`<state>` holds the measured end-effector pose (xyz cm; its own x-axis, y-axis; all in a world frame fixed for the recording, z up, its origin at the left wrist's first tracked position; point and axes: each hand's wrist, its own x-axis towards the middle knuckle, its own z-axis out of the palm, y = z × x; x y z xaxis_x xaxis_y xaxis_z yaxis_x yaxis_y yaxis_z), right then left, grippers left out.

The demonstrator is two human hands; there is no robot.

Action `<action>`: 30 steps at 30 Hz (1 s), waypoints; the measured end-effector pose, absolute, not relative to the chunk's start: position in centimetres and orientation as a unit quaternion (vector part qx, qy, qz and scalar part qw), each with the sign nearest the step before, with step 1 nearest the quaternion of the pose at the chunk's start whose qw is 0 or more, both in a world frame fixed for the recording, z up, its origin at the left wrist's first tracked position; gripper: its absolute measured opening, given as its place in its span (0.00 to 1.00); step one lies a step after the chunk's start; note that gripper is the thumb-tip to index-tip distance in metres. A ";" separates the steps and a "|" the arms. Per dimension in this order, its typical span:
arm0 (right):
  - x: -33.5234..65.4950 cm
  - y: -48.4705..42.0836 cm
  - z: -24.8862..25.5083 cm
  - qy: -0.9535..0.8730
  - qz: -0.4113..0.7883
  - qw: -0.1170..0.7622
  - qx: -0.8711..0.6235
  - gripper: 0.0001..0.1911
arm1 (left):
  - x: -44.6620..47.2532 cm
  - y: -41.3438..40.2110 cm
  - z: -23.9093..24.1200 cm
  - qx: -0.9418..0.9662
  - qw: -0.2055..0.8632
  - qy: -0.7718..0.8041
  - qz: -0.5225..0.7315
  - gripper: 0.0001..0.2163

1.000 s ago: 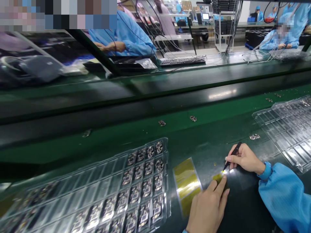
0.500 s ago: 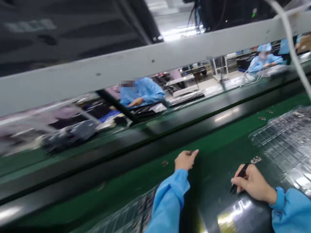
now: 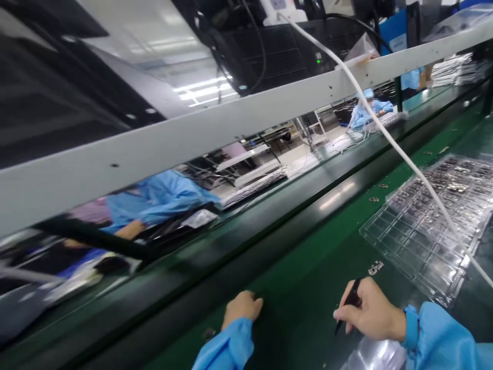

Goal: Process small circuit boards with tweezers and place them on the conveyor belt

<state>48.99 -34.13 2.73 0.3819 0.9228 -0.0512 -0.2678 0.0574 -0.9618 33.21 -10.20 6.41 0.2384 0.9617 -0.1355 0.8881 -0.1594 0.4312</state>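
Observation:
My left hand (image 3: 242,307) rests low in the picture on the green bench mat (image 3: 308,277), fingers curled under; whether it holds anything is hidden. My right hand (image 3: 372,313) is closed round black tweezers (image 3: 348,303), tip pointing down at the mat. A small circuit part (image 3: 375,267) lies just beyond the right hand. Both arms wear blue sleeves.
A clear plastic tray (image 3: 427,226) with many pockets lies at right, crossed by a white cable (image 3: 389,139). A grey frame bar (image 3: 215,133) runs overhead. A dark conveyor strip (image 3: 269,226) lies beyond the mat. Other people in blue coats (image 3: 162,198) work across the line.
The view has swung up and left; the tray of circuit parts and the yellow tape have left the picture. My left hand left the tape, reached to the mat's far edge, then curled.

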 end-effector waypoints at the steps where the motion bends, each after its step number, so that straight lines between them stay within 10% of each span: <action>1: 49.0 -34.2 2.6 -0.311 0.432 0.671 -0.516 0.09 | 33.3 -10.6 6.5 0.737 0.240 0.623 0.100 0.05; 13: 47.9 -35.6 3.0 -0.226 0.392 0.734 -0.507 0.19 | 32.3 -29.2 4.1 0.457 0.708 0.478 0.245 0.15; 30: 43.3 -36.1 0.1 -0.230 0.371 0.699 -0.566 0.17 | 32.7 -31.7 1.1 0.381 0.772 0.428 0.275 0.15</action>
<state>43.34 -36.11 0.10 0.6187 0.7795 -0.0976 -0.2582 0.0845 -0.9624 32.69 -31.65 1.12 0.4817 0.7506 -0.4522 -0.0983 0.5591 0.8233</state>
